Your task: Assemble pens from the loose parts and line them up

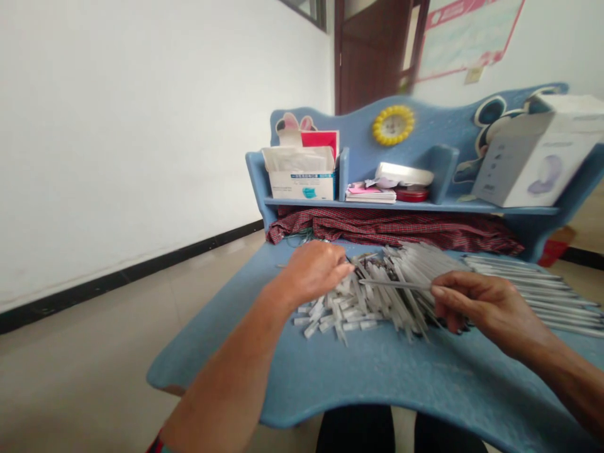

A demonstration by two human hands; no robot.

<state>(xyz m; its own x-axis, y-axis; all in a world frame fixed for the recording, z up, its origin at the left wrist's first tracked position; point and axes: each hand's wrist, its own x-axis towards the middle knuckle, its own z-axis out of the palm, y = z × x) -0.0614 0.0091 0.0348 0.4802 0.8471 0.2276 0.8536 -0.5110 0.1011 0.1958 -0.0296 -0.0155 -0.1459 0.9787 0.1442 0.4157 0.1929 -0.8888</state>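
"On the wide blue table [217,346], what do you see?"

"Lots of long, see-through sticks [422,261] in a big heap. To the right, more sticks with dark ends [557,296] lie side by side in a row. Short white bits [352,308] make a messy pile at the near left of the heap."

"And the hands?"

"The right hand [476,302] pinches one end of a thin stick between thumb and fingers. The left hand [318,267] is over the white bits with its fingers curled in. It's blurry and I see mostly its back, so I can't tell if it has anything."

"Which way does the thin stick [396,285] go?"

"Sideways, almost flat, from the right hand across the front of the heap. The right hand is nearest, since it has hold of it. The far end points left and looks close to the left thumb."

"What is it like?"

"Grey, straight and skinny, with a small pointy tip."
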